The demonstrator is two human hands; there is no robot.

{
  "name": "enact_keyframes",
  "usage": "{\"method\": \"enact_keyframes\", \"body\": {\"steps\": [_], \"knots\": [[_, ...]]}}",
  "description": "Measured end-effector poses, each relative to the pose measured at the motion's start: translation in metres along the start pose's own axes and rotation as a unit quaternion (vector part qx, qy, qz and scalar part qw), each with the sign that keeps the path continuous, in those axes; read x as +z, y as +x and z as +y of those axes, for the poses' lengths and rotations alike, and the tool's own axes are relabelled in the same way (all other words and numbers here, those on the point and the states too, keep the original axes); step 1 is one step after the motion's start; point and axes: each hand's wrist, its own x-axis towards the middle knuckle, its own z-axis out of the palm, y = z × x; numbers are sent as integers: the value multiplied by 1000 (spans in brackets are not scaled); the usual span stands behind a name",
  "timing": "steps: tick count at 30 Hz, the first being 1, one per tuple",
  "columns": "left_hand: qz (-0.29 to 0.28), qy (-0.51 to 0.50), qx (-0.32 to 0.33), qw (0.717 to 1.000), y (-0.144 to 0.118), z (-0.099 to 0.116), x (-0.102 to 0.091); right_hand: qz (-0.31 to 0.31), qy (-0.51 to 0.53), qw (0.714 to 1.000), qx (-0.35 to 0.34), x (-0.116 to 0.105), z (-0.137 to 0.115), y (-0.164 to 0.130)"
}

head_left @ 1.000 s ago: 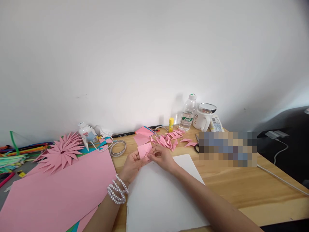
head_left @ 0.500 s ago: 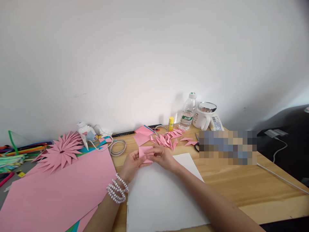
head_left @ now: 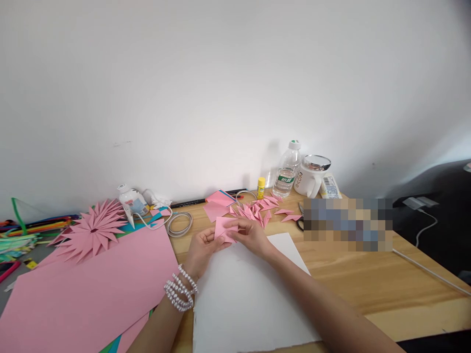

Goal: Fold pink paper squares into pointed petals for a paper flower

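Head view: you are pinching a small pink paper piece [head_left: 225, 229] between your left hand [head_left: 200, 250] and right hand [head_left: 250, 236], holding it above the white sheet [head_left: 250, 299], probably so both thumbs can crease a fold.

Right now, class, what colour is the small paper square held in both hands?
Pink. The paper square shows best in the head view, between the left hand and right hand.
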Motion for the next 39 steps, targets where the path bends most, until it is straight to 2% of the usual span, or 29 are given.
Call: {"method": "enact_keyframes", "body": {"steps": [5,10,15,29,39], "knots": [[22,-1,10,1000,0,-1,-1,-28,27,999,8,0,1,-1],[10,30,8,999,-1,0,2,-6,22,1000,11,0,2,-1],[38,40,-2,998,-3,0,5,1,8,1000,11,0,2,-1],[44,8,-10,999,-1,-7,1,-15,-7,1000,1,0,3,0],[53,21,-9,998,-1,-5,3,-20,-12,1000,15,0,1,-1]]}}
